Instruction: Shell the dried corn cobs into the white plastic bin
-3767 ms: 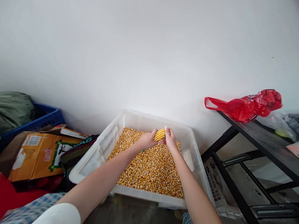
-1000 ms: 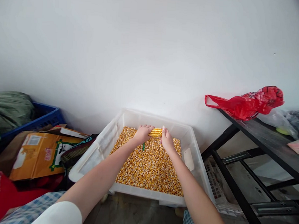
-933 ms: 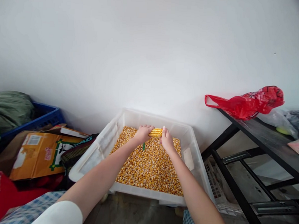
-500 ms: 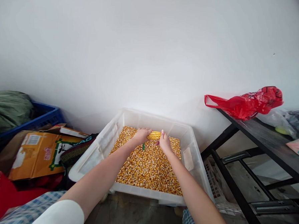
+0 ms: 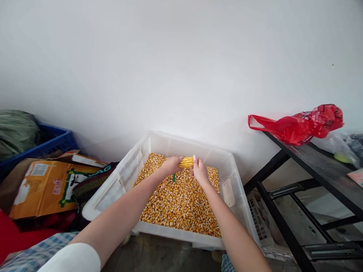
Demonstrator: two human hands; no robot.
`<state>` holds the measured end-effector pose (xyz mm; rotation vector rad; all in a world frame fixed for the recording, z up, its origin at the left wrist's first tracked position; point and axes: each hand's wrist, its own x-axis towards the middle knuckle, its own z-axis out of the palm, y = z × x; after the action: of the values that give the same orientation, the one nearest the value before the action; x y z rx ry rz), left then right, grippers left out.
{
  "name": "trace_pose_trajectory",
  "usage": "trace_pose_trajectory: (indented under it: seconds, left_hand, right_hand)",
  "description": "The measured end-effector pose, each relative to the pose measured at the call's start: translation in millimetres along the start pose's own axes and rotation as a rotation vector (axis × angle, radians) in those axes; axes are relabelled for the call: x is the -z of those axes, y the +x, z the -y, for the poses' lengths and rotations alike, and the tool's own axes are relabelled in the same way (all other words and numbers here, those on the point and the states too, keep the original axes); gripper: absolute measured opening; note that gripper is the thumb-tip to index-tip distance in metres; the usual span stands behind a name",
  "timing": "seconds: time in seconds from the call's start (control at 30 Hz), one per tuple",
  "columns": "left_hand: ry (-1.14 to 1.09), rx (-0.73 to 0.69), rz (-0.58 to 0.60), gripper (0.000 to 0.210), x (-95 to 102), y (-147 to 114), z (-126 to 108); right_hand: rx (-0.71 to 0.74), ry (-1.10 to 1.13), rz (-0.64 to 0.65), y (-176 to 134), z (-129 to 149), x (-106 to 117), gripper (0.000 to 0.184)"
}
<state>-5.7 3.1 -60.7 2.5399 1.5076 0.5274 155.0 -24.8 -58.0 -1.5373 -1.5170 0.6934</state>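
Between my two hands is a yellow corn cob [image 5: 186, 162], held roughly level above a bed of loose corn kernels [image 5: 180, 205]. My left hand [image 5: 171, 165] is closed around its left end. At the other end, my right hand [image 5: 199, 170] grips the cob with the thumb on top. The kernels fill the lower part of a translucent plastic bin [image 5: 241, 188]. A small green thing [image 5: 174, 178] pokes out just below my left hand; its kind is unclear. The undersides of both hands are hidden.
A white wall [image 5: 185, 63] rises behind the bin. To the left are a blue crate [image 5: 56, 141], an orange cardboard box [image 5: 46, 190] and a dark mesh bag [image 5: 90, 184]. On the right, a black metal-framed table [image 5: 319, 171] carries a red plastic bag [image 5: 300, 126].
The cob has shifted slightly left and tilted, its right end a little higher. My left fingers, laid over its end before, now wrap round it; my right hand moved slightly with it.
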Motion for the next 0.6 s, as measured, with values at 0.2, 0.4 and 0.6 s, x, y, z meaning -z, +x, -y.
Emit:
trace_pose_trajectory:
  seconds: [0.2,0.4,0.6]
  left_hand:
    - [-0.029,0.015,0.000,0.038,1.8,0,-2]
    - [0.001,0.033,-0.004,0.039,5.9,1,-11]
    - [0.034,0.020,0.013,0.035,8.4,-1,-12]
  right_hand:
    - [-0.037,0.072,-0.060,7,-2,1,0.049]
    - [-0.013,0.081,-0.041,2,5,8,0.050]
    - [0.085,-0.166,-0.148,1,4,7,0.049]
